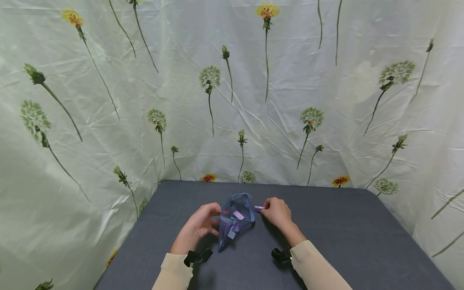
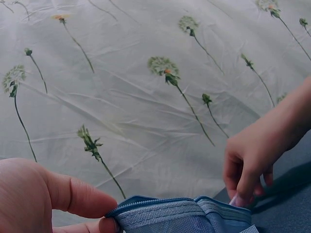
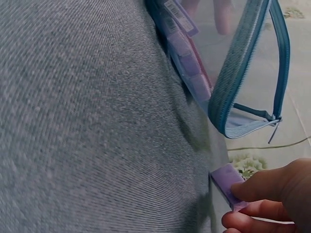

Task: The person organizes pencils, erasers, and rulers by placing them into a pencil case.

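Observation:
A blue see-through zipper pouch (image 1: 237, 219) stands on the dark cloth with its zipped mouth spread wide. My left hand (image 1: 204, 220) pinches the pouch's zipper edge (image 2: 160, 206) between thumb and fingers at its left side. Through the clear wall, several small purple blocks (image 3: 189, 60) show inside, one bearing a barcode label (image 3: 180, 17). Just right of the pouch, my right hand (image 1: 277, 211) pinches a small purple wrapped block (image 3: 227, 182) by one end. That block is outside the pouch, low near the cloth; whether it touches the cloth I cannot tell.
A dark grey cloth (image 1: 326, 241) covers the table. Behind and to the sides hangs a pale curtain (image 1: 174, 80) printed with dandelions. Black straps (image 1: 197, 257) circle both wrists, below light sleeves (image 1: 315, 262).

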### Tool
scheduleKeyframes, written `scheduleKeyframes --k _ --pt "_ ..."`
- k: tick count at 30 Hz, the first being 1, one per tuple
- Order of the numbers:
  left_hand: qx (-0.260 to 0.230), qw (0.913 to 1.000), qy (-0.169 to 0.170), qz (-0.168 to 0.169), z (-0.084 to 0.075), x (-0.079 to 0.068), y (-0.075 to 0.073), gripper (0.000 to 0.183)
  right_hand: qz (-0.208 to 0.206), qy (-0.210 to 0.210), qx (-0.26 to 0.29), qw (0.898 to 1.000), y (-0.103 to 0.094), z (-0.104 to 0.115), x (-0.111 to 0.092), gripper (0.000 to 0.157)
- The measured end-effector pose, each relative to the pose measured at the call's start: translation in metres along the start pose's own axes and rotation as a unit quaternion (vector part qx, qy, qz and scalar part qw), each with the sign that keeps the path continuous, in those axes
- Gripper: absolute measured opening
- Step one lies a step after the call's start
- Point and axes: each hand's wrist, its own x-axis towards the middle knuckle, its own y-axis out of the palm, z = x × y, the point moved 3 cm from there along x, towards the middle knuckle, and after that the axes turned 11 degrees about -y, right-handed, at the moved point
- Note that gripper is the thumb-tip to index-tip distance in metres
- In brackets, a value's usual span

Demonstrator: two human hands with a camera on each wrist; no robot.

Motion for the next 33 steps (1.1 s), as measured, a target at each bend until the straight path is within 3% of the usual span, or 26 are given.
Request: scheduleKeyframes --k 13,33 --pt "-0.012 0.9998 0.006 0.013 -0.001 0.000 0.001 0.023 -0.015 -0.003 0.016 1.000 -0.008 0.000 -0.006 0.012" --pt "-0.008 1.0000 0.003 0.001 0.000 0.001 0.002 0.022 -0.018 -0.007 0.054 0.998 -0.023 -0.001 -0.016 0.009"
